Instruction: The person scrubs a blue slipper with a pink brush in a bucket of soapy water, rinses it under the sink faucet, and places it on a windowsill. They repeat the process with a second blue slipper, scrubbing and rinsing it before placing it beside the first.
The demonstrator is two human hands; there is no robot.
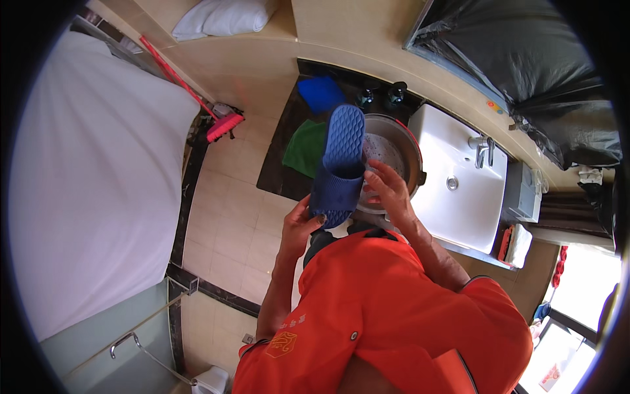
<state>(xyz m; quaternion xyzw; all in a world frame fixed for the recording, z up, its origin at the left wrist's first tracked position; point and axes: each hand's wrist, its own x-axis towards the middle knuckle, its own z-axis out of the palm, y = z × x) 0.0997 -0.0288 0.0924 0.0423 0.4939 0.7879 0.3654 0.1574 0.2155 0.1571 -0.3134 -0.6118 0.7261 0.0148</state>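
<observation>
A blue slide sandal with a ribbed strap lies across the middle of the view, its toe end in my left hand, thumb on top. My right hand is beside the strap, over a round bucket with a red rim edge; its fingers are apart, and contact with the sandal is unclear. Sudsy liquid shows inside the bucket. A green cloth lies left of the sandal on the dark counter, and a blue cloth lies further back.
Right of the bucket is a white washbasin with a chrome tap. Two dark pump bottles stand behind the bucket. A pink-red broom leans at the wall. White fabric hangs at the left; folded towels rest above.
</observation>
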